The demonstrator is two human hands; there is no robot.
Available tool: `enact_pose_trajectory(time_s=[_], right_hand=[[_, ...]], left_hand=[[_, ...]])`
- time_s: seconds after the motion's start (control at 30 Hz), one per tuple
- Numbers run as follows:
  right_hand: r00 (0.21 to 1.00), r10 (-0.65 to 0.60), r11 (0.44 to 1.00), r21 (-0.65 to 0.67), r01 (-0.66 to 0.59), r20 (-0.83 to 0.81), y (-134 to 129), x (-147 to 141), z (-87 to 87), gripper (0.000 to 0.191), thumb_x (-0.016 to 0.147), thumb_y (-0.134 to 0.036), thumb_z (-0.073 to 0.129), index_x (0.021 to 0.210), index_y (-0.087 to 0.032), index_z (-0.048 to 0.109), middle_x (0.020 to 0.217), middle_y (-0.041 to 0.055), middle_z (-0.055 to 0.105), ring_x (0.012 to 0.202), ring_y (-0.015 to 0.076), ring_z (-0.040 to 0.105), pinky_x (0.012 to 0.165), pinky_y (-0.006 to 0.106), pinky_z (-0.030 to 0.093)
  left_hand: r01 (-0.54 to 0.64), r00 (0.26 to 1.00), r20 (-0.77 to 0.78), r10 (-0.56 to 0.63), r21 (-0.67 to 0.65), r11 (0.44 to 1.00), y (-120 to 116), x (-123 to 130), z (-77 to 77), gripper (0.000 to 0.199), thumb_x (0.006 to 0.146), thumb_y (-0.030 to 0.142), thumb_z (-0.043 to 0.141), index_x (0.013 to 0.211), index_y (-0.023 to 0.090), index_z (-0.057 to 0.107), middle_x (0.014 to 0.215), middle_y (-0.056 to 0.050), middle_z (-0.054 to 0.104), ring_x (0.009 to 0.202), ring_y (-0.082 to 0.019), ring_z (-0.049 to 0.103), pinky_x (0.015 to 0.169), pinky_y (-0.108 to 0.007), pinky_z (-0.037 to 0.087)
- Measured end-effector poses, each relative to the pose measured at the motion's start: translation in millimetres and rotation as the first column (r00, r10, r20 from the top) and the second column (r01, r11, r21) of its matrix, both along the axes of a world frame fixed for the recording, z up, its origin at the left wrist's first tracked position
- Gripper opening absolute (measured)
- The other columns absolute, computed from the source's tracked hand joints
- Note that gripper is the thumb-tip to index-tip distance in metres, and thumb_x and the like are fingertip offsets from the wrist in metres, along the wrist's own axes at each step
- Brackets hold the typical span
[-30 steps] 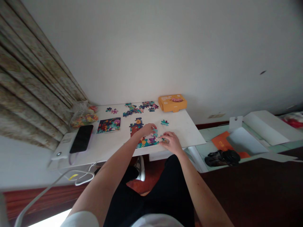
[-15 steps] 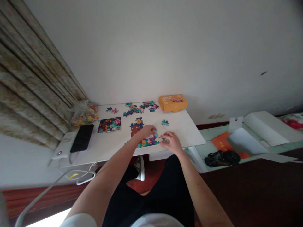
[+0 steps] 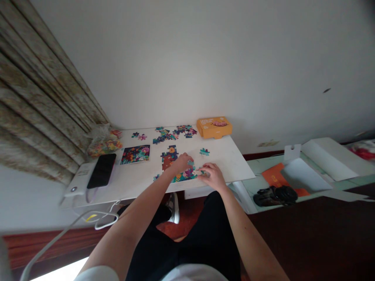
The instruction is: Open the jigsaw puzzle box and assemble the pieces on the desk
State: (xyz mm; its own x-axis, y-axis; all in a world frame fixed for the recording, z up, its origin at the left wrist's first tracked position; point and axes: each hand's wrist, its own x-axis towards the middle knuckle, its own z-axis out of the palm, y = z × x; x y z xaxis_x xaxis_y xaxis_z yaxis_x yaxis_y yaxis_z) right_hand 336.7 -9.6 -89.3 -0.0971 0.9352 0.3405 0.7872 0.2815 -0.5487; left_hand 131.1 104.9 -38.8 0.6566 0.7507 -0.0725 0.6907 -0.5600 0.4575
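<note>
A partly joined jigsaw puzzle lies near the front edge of the white table, its lower part partly behind my left forearm. My left hand is over the puzzle's right side, fingers closed on a teal puzzle piece. At the puzzle's lower right corner, my right hand pinches a light-coloured puzzle piece between thumb and fingers. Whether that piece is joined to the rest I cannot tell. A loose teal piece rests just beyond my right hand.
Loose puzzle pieces are spread along the back, beside an orange box. A picture card, a phone and a plastic bag occupy the left. Right of the table are a black camera-like object and an opened white box.
My left hand has shifted slightly over the puzzle's right side, its fingers still at the teal piece. The right hand stays nearly in place with its piece.
</note>
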Motion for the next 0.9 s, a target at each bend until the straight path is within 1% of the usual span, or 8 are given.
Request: enact_pose_trajectory(time_s=[0.1,0.2,0.37,0.47,0.57,0.67,0.77,0.9], right_hand=[[1.0,0.001,1.0,-0.001,-0.001,0.002,-0.2,-0.3,1.1,0.023,0.079,-0.037,0.085,0.101,-0.031,0.079,0.109,0.0069,0.069,0.103,0.0276,0.062,0.096,0.046,0.051],[1.0,-0.005,1.0,-0.008,0.005,-0.003,-0.4,-1.3,3.1,0.023,0.08,-0.037,0.084,0.102,-0.032,0.079,0.109,0.007,0.069,0.104,0.0278,0.063,0.097,0.046,0.051],[0.995,-0.009,1.0,0.004,0.009,-0.103,-1.2,-2.4,4.5,0.026,0.085,-0.04,0.078,0.109,-0.029,0.076,0.112,0.0082,0.07,0.108,0.0278,0.064,0.1,0.046,0.051],[0.97,-0.035,0.999,-0.001,0.036,-0.239,2.2,2.4,1.7,0.027,0.09,-0.044,0.07,0.111,-0.026,0.074,0.113,0.0094,0.071,0.11,0.0267,0.065,0.1,0.044,0.051],[0.941,-0.125,0.992,-0.054,0.114,-0.316,17.0,14.9,-1.6,0.031,0.092,-0.047,0.064,0.11,-0.022,0.072,0.113,0.0105,0.072,0.105,0.0261,0.068,0.093,0.042,0.054],[0.944,-0.194,0.981,-0.04,0.19,-0.266,45.8,30.7,-2.3,0.031,0.092,-0.045,0.062,0.111,-0.021,0.072,0.115,0.0118,0.074,0.11,0.0281,0.068,0.097,0.045,0.053],[0.975,-0.173,0.985,-0.035,0.17,-0.143,77.3,42.0,-1.5,0.034,0.09,-0.038,0.067,0.12,-0.023,0.07,0.125,0.0112,0.072,0.12,0.029,0.065,0.107,0.049,0.048],[0.984,-0.174,0.972,-0.158,0.176,0.029,98.9,47.0,-3.2,0.058,0.083,-0.031,0.076,0.139,-0.029,0.062,0.123,0.0082,0.074,0.121,0.0301,0.064,0.106,0.05,0.049]], left_hand=[[-0.017,1.0,0.018,0.015,0.092,0.996,-14.7,-4.2,0.2,0.028,0.089,0.018,0.071,0.117,0.02,0.072,0.122,-0.011,0.068,0.115,-0.023,0.065,0.104,-0.035,0.051],[-0.009,1.0,0.029,0.005,0.155,0.988,-39.3,-13.1,-6.3,0.026,0.099,0.025,0.06,0.124,0.022,0.069,0.128,-0.012,0.066,0.122,-0.025,0.062,0.108,-0.041,0.048],[0.108,0.991,0.044,-0.127,0.311,0.944,-77.0,-32.9,-26.9,0.036,0.105,0.037,0.051,0.135,0.022,0.063,0.144,-0.012,0.061,0.136,-0.027,0.054,0.119,-0.049,0.037],[0.124,0.985,0.072,-0.159,0.348,0.929,-84.1,-38.7,-36.4,0.036,0.106,0.035,0.049,0.137,0.022,0.062,0.144,-0.011,0.063,0.138,-0.026,0.054,0.119,-0.05,0.036],[0.093,0.982,0.117,-0.147,0.378,0.921,-83.9,-39.1,-42.2,0.035,0.106,0.031,0.047,0.136,0.023,0.064,0.143,-0.009,0.064,0.137,-0.025,0.055,0.119,-0.049,0.037],[0.073,0.98,0.145,-0.139,0.387,0.919,-83.2,-38.2,-44.8,0.034,0.105,0.03,0.049,0.135,0.024,0.065,0.142,-0.008,0.065,0.137,-0.025,0.056,0.119,-0.049,0.037],[0.077,0.978,0.15,-0.144,0.385,0.92,-84.1,-38.1,-44.1,0.034,0.105,0.03,0.049,0.135,0.024,0.065,0.142,-0.008,0.065,0.137,-0.025,0.056,0.119,-0.049,0.038],[0.08,0.978,0.148,-0.146,0.383,0.92,-85.8,-37.9,-40.9,0.034,0.104,0.028,0.051,0.134,0.022,0.065,0.141,-0.008,0.066,0.136,-0.025,0.057,0.119,-0.049,0.038]])
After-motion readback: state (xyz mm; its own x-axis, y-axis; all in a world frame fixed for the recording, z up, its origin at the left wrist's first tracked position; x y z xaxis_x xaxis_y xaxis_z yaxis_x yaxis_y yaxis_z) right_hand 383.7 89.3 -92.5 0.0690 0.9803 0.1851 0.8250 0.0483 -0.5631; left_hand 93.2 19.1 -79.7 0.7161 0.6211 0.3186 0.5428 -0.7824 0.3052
